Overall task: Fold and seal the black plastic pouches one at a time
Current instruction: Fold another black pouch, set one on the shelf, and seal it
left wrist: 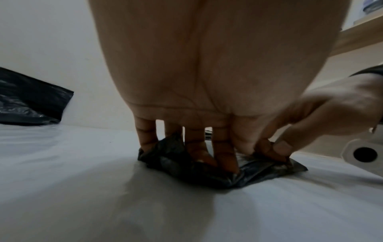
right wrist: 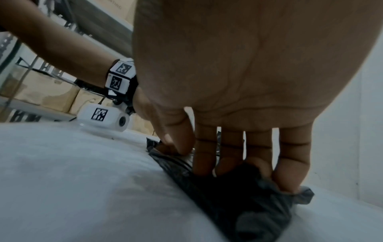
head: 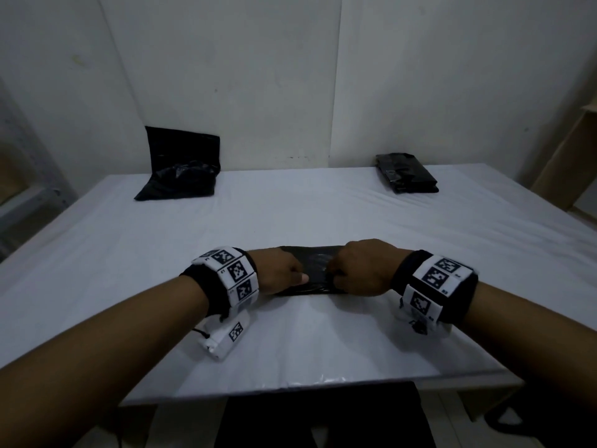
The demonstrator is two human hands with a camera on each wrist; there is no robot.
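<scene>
Both hands grip one black pouch [head: 318, 273] near the table's [head: 290, 218] front edge, its long axis running left hand [head: 279, 271] to right hand [head: 363, 270], equally near.

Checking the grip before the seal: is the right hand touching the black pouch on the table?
Touching. The right wrist view shows the right hand with its fingertips curled into the black pouch, thumb pinching its edge.

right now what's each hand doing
left hand: fingers curled, pinching the black pouch
right hand: fingers curled, gripping the same pouch
</scene>
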